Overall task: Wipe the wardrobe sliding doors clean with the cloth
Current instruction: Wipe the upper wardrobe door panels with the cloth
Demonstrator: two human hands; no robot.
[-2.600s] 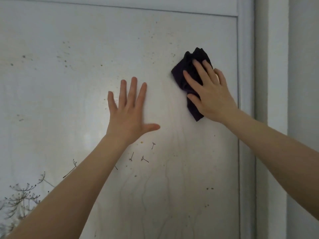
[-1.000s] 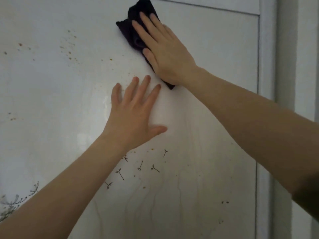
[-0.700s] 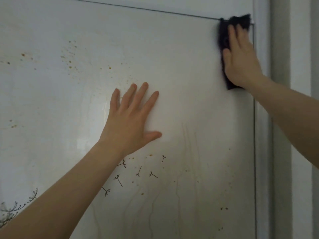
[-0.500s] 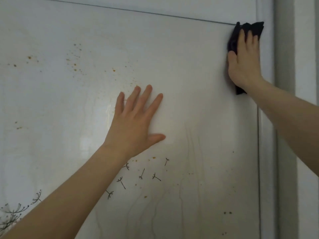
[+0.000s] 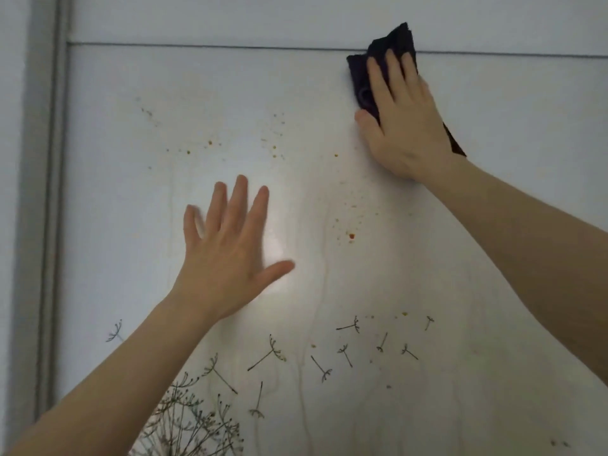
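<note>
On the far left a grey frame strip (image 5: 49,225) runs up and down. Next to it starts the big pale door (image 5: 125,241) of the wardrobe. It fills almost all of the view. A thin dark line (image 5: 197,45) goes across the door near the top.

The left hand (image 5: 227,251) lies flat on the door, left of the middle. Its fingers are straight and spread a little, and they point up. The thumb sticks out to the right. It holds nothing. The bare arm comes up from the bottom left corner.

Under this hand there is a drawing of a dandelion (image 5: 197,422) on the door. Little drawn seeds (image 5: 268,352) float off to the right of it.

Small brown spots (image 5: 210,143) dot the door above the left hand. More spots sit between the two hands, and one red spot (image 5: 351,236) is the biggest. Thin drip marks (image 5: 324,258) run down the door near the middle.

The right hand (image 5: 401,126) is up high, right of the middle. It presses a dark cloth (image 5: 360,77) flat on the door. The fingers are straight and lie on top of the cloth, not curled round it. The top of the cloth pokes up over the thin dark line. A bit of cloth also shows by the wrist. The right arm comes in from the right edge.
</note>
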